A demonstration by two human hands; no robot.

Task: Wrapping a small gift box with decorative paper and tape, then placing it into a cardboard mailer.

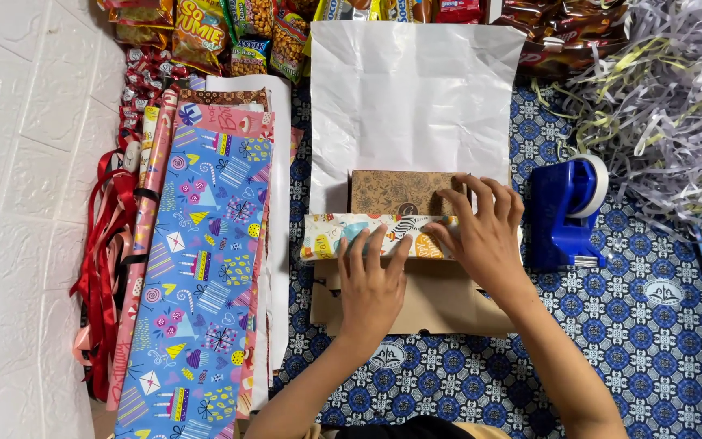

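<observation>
1. A person kneels or sits over a blue patterned cloth [635,341] and presses both hands onto a brown cardboard box [404,193] that lies on a white sheet of paper [416,97], the sheet's plain side facing up.
2. The left hand [371,280] lies flat with its fingers spread narrowly, fingertips on a folded strip of colourful wrapping paper [327,236] drawn over the near part of the box.
3. The right hand [481,232] rests just beside it, fingers bent and pressing on the same strip and on the box's right edge; neither hand grips anything, both push down.
4. The box sits near the middle of the view, its patterned brown top showing above the strip (a plain tan flap of it shows below the hands).
5. A blue tape dispenser [566,211] stands just right of the right hand, apart from it.
6. To the left lies a stack of gift-wrap sheets [205,276] printed with cakes and party hats, with red ribbons [103,252] along its outer edge.
7. Snack packets [229,32] crowd the far edge, and a heap of shredded paper [668,106] fills the upper right corner.
8. White textured wall panelling [26,203] borders the scene at left.
</observation>
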